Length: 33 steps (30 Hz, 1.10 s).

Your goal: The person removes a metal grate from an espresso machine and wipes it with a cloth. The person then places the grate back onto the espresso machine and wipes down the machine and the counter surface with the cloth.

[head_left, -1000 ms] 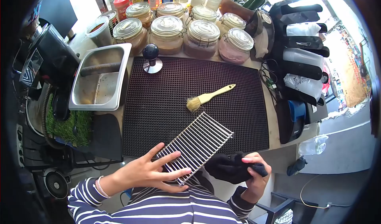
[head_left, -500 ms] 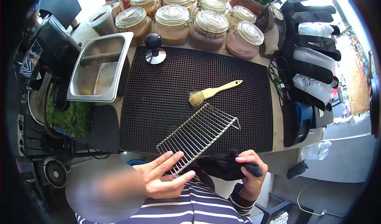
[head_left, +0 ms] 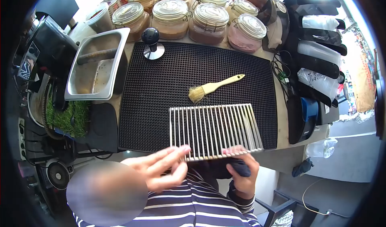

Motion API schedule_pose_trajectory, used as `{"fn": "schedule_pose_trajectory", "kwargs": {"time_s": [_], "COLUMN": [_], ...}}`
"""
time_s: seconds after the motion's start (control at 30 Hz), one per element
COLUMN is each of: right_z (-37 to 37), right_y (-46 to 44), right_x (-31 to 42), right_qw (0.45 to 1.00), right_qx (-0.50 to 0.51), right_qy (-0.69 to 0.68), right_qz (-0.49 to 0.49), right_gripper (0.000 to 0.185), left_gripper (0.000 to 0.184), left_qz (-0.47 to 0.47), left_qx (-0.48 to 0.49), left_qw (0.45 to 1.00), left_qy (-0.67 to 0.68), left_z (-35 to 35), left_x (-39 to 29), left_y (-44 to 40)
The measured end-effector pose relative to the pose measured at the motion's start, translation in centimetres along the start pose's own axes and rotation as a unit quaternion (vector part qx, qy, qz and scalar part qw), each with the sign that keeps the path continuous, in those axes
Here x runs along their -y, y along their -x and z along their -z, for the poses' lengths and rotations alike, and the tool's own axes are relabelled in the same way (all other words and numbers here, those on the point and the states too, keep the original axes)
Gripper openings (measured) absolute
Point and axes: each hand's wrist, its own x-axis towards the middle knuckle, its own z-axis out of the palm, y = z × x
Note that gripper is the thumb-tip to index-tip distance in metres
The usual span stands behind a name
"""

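Note:
A metal wire rack is held tilted over the front of the black rubber mat. My left hand, partly blurred, has its fingertips at the rack's near left corner, with the thumb below. My right hand is at the near right edge, its fingers partly behind the bars. Bunched in that hand is a dark cloth, partly hidden by the rack and fingers. Just beyond the rack lies a pastry brush with a pale handle and bristles.
A black-handled coffee tamper stands on the mat's far left. Beside it is a steel knock box with a crossbar. Several clip-top jars line the back. A black cup and lid holder stands on the right.
The wire rack has turned from a slanted pose to nearly level across, swinging rightward. My right hand, still with the cloth, has come up to the rack's near right edge.

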Motion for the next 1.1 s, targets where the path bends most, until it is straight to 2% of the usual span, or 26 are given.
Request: {"fn": "schedule_pose_trajectory", "kwargs": {"time_s": [0.03,0.07,0.13,0.17,0.33,0.4,0.43,0.47,0.53,0.57,0.6,0.63,0.73,0.83,0.97,1.07,1.1], "right_z": [0.0,-0.5,-0.3,-0.5,-0.9,-1.0,-1.1,-1.5,-2.4,-3.3,-4.0,-4.2,-4.8,-4.9,-5.5,-5.7,-5.7], "right_y": [-0.1,-0.7,-0.3,0.1,2.4,3.1,3.2,3.1,2.1,1.5,1.0,0.4,1.1,1.5,2.5,2.9,3.2], "right_x": [0.7,1.1,1.1,0.9,0.3,0.2,0.4,0.4,0.8,0.8,0.8,1.1,-0.3,-1.7,-2.5,-2.8,-2.6], "right_qw": [0.996,0.996,0.984,0.984,0.987,0.975,0.968,0.965,0.959,0.949,0.936,0.923,0.876,0.863,0.875,0.865,0.875], "right_qx": [0.034,0.054,0.159,0.161,-0.081,-0.155,-0.162,-0.150,-0.052,-0.022,0.008,0.062,0.036,-0.002,-0.051,-0.063,-0.045], "right_qy": [0.045,0.037,0.050,0.051,0.136,0.135,0.146,0.153,0.206,0.253,0.298,0.354,0.435,0.431,0.404,0.412,0.402], "right_qz": [-0.072,-0.058,-0.057,-0.051,0.036,0.088,0.126,0.154,0.190,0.188,0.184,0.141,0.207,0.264,0.263,0.281,0.265], "right_gripper": [0.031,0.032,0.033,0.035,0.030,0.030,0.029,0.032,0.039,0.040,0.041,0.037,0.031,0.024,0.014,0.013,0.023], "left_gripper": [0.005,0.006,0.007,0.008,0.026,0.045,0.058,0.072,0.096,0.107,0.102,0.098,0.090,0.086,0.084,0.083,0.083], "left_qz": [0.045,0.056,0.031,0.023,0.085,0.177,0.241,0.304,0.338,0.325,0.346,0.349,0.361,0.366,0.359,0.353,0.355], "left_qx": [0.017,0.033,0.039,0.041,-0.023,-0.090,-0.109,-0.128,-0.157,-0.136,-0.097,-0.095,-0.106,-0.115,-0.121,-0.129,-0.126], "left_qw": [0.998,0.998,0.998,0.998,0.981,0.964,0.938,0.904,0.860,0.866,0.845,0.851,0.859,0.863,0.868,0.872,0.870], "left_qy": [0.029,0.013,0.039,0.043,0.170,0.176,0.226,0.274,0.348,0.355,0.397,0.382,0.347,0.328,0.321,0.314,0.318], "left_z": [-0.3,-1.1,-2.1,-2.3,-2.8,-3.5,-4.0,-4.6,-6.0,-6.6,-6.8,-7.0,-7.1,-7.1,-7.3,-7.4,-7.4], "left_x": [0.0,-0.2,-0.8,-1.1,-2.4,-2.4,-2.0,-1.6,-1.0,-0.7,-0.7,-0.8,-1.0,-1.0,-1.0,-1.0,-1.1], "left_y": [0.0,0.3,0.7,0.7,1.5,1.8,1.7,1.5,0.9,0.7,0.4,0.3,0.4,0.4,0.4,0.6,0.6]}}
